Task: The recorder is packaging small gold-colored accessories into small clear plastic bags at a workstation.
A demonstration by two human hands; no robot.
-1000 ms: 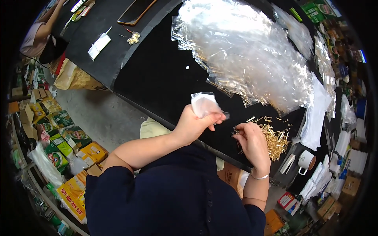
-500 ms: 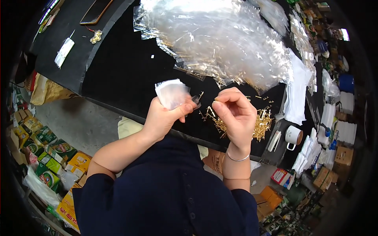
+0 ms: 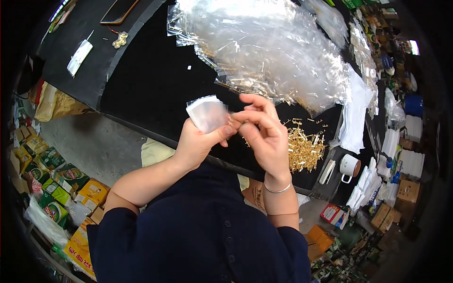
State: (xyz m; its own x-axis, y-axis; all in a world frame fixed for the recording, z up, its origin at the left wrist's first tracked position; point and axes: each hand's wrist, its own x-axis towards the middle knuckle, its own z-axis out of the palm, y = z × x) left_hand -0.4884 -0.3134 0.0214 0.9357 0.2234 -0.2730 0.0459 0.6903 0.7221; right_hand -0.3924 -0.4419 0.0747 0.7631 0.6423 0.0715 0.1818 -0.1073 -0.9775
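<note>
Two hands meeting, left hand (image 3: pixel 198 141) pinching small clear bag (image 3: pixel 207 113), right hand (image 3: pixel 264 134) fingertips closed (contents hidden).

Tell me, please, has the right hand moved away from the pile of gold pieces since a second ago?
Yes. The right hand has lifted off the gold pile and gone left to meet the left hand at the small clear bag.
</note>
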